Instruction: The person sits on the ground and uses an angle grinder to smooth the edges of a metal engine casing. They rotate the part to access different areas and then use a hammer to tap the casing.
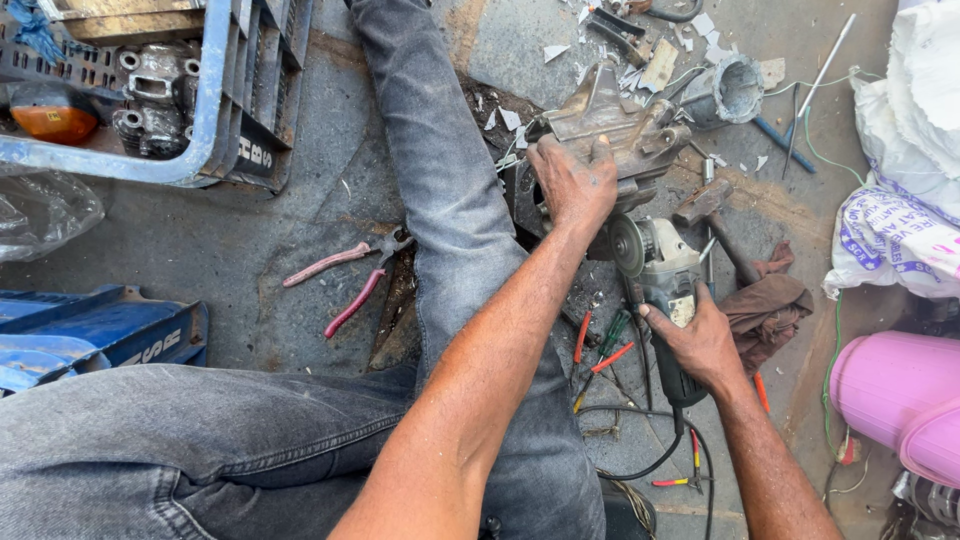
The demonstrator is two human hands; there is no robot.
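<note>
My left hand [572, 183] presses down on a grimy grey metal engine casing [610, 125] that rests on the concrete floor beside my outstretched leg in grey jeans [445, 200]. My right hand [698, 343] grips the body of an angle grinder [662, 275]. The grinder's disc [628, 245] sits just below the casing, close to my left hand. The grinder's black cable [660, 460] trails back toward me.
Red-handled pliers [345, 280] lie left of my leg. Small screwdrivers [600, 350] lie by the grinder. A hammer [712, 215], a brown rag [768, 305] and a metal cylinder [735, 90] are at right. Blue crates [215, 110] with parts, white sacks [905, 200], pink tub [895, 385].
</note>
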